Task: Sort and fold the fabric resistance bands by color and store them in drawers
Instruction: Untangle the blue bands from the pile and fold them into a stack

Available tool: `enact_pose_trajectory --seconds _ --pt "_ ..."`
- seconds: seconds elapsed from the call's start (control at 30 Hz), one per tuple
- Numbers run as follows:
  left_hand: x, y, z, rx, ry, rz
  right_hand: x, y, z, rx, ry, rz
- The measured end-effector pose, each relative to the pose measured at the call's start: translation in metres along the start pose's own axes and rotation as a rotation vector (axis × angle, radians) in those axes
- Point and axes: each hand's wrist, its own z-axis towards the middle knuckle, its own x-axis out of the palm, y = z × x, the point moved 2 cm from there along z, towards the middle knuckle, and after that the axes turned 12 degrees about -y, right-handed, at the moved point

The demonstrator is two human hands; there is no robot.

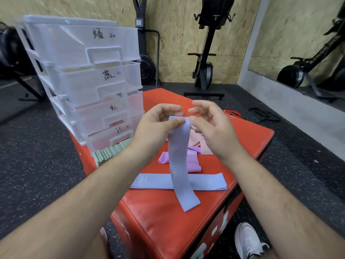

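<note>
Head view: on the red box (168,221) lies 1 flat blue band (155,181). Above it, the hanging blue band (179,165) is pinched at its top by the left hand (158,124). The right hand (211,126) meets that edge, but I can't tell if it grips. This looks like folding; the next move is probably to halve the band, then put it in the drawer unit (89,71).

We're in a gym, folks, no doubt about it.
There's a rowing machine (205,58) parked upright against the chipboard wall (177,34), a second air-wheel machine (144,66) standing just left of it, and another rower showing in the big wall mirror (298,34). Speckled black rubber flooring (37,146) underfoot, and front and centre a red padded jump box (168,227) with fabric resistance bands (149,181) spread on top, a white sports shoe (248,240) planted beside it.
</note>
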Motion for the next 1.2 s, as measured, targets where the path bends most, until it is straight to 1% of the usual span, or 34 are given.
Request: enact_pose_trajectory --seconds 0.07,0.13,0.2,0.3,0.37,0.43,0.47,0.5,0.57,0.6,0.63,0.7,0.77,0.83,0.87,0.93,1.0,1.07,1.13,1.2 --pt "-0.001 -0.002 -0.003 0.06 0.013 0.042 0.001 -0.004 -0.001 0.02 0.082 -0.076" --pt "-0.003 -0.004 -0.004 0.121 -0.01 0.121 0.003 -0.005 -0.004 0.001 0.113 -0.114" --pt "-0.005 -0.004 -0.005 0.16 -0.054 0.239 0.006 -0.006 -0.006 -0.024 0.09 -0.13" --pt "-0.008 -0.001 -0.006 0.299 -0.109 0.466 0.009 -0.003 -0.007 -0.039 0.016 -0.133" --pt "-0.011 -0.001 -0.005 0.327 -0.163 0.482 0.008 -0.001 -0.006 -0.043 -0.04 -0.113" --pt "-0.015 -0.001 -0.004 0.286 -0.232 0.461 0.007 0.001 -0.006 -0.067 -0.076 -0.101" --pt "-0.016 -0.001 -0.003 0.232 -0.24 0.433 0.007 0.002 -0.007 -0.078 -0.075 -0.105" --pt "-0.016 -0.001 -0.002 0.145 -0.219 0.352 0.009 0.002 -0.009 -0.087 -0.059 -0.117" --pt "-0.011 0.0 -0.005 -0.106 -0.117 0.061 0.015 0.001 -0.013 -0.089 0.014 -0.133" --pt "-0.009 0.001 -0.006 -0.197 -0.076 -0.049 0.018 -0.001 -0.015 -0.086 0.059 -0.142" --pt "-0.01 0.002 -0.005 -0.224 -0.052 -0.066 0.021 -0.003 -0.017 -0.086 0.099 -0.156" --pt "-0.014 0.003 -0.002 -0.157 -0.042 0.046 0.023 -0.004 -0.018 -0.062 0.152 -0.128" --pt "-0.021 0.004 -0.001 -0.1 -0.049 0.122 0.022 -0.002 -0.015 0.001 0.118 -0.048" --pt "-0.024 0.005 -0.001 -0.078 -0.014 0.137 0.02 -0.004 -0.011 0.006 0.051 -0.079" --pt "-0.025 0.004 -0.002 -0.065 0.014 0.137 0.02 -0.006 -0.01 0.02 0.072 -0.117" --pt "-0.024 0.004 -0.005 -0.038 0.062 0.137 0.025 -0.013 -0.011 0.091 0.222 -0.123" --pt "-0.026 0.005 -0.006 -0.017 0.068 0.148 0.029 -0.019 -0.015 0.131 0.346 -0.108" --pt "-0.032 0.007 -0.004 -0.019 0.019 0.18 0.029 -0.021 -0.016 0.14 0.387 -0.102" --pt "-0.038 0.01 -0.001 -0.063 -0.03 0.156 0.023 -0.022 -0.014 0.202 0.401 -0.078" --pt "-0.046 0.012 0.002 -0.109 -0.102 0.107 0.014 -0.027 -0.012 0.277 0.471 -0.124"
